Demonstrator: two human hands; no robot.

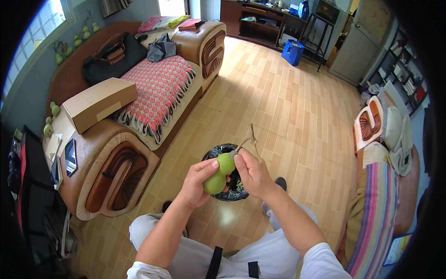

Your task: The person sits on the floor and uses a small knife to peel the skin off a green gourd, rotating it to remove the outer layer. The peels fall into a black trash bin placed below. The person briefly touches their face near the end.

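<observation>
In my left hand (197,183) rests a green bottle gourd (215,182), its round lower end towards me and its narrow end pointing up and right. My right hand (253,173) pinches a small grey piece (233,153) against the gourd's stem end; what this piece is cannot be made out. A dry, branching stem (252,134) curls out above my right fingers. Directly beneath my hands, on the floor, stands a round bin lined with a black plastic bag (234,198). Green scraps (239,186) lie inside it, partly hidden by my hands.
A brown sofa (150,153) at left carries a cardboard box (101,101), a smartphone (70,157) and a black bag (115,62). Several gourds (77,41) line its back. At right is another sofa with a striped cloth (374,212). A blue bag (292,53) stands farther off.
</observation>
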